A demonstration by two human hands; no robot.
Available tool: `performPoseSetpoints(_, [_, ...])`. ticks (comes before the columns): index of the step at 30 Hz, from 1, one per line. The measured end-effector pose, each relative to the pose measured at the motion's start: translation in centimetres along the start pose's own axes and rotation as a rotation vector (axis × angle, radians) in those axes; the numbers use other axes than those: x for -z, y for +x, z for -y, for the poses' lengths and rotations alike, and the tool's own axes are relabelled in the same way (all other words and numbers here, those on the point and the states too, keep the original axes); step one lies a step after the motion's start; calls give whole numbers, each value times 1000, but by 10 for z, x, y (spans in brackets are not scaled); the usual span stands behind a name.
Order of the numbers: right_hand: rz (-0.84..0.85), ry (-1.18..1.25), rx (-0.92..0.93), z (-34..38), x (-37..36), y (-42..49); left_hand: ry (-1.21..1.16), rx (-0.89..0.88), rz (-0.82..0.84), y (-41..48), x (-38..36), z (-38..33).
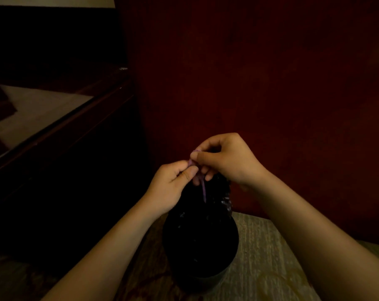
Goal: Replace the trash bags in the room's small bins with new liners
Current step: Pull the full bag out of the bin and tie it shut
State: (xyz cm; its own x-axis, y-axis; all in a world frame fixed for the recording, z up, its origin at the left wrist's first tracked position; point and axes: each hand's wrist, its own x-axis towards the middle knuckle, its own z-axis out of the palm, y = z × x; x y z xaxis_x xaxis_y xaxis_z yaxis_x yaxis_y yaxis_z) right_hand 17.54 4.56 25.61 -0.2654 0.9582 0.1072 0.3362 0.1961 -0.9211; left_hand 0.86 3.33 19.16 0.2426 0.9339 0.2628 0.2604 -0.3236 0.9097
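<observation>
Low in the centre of the frame, the left hand [172, 181] and right hand [224, 160] meet fingertip to fingertip, both pinching a purple drawstring [203, 190] at the gathered neck of a black trash bag [206, 203]. The bag sits in a small dark bin [200, 274] on pale carpet [264, 253]. A dark wooden furniture edge [60, 124] crosses the left of the frame.

I counted two hands, one left hand [173, 181] and one right hand [225, 159]. There was one purple tie [203, 190], one black trash bag [206, 205] and one small bin [208, 283]. I saw one glossy worktop [43, 109] and one red wall [249, 72].
</observation>
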Motion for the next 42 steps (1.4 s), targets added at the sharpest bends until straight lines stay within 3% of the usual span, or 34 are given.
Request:
performPoseSetpoints(3, [5,-41,-8,-3,10,-2,-114,37,-164,4,1,3])
performPoseSetpoints(5, [39,-284,42,-4,17,-6,-107,120,-191,8,3,3])
performPoseSetpoints(7, [84,-554,170,0,18,-7,20,218,-66,13,3,3])
performPoseSetpoints(9, [107,-639,300,5,13,-6,-63,319,125,16,6,2])
performPoseSetpoints(11, [98,-646,368,5,8,-2,-213,397,331,19,12,0])
performPoseSetpoints(13, [55,-614,371,4,4,1,-148,366,440,18,14,-5])
performPoseSetpoints(17, [-30,-554,293,-1,2,6,-56,292,363,22,11,-10])
performPoseSetpoints(24, [64,-510,161,-17,8,1,-299,459,339,24,21,-6])
performPoseSetpoints(28, [0,-504,151,-23,3,0,-306,503,330,24,27,-11])
performPoseSetpoints(33, [70,-449,126,-26,-5,1,-346,502,391,21,30,-9])
performPoseSetpoints(37, [-11,-358,131,-30,-8,0,-371,479,429,17,31,-5])
performPoseSetpoints(42, [-82,-289,111,-34,-11,-2,-300,395,314,15,20,-7])
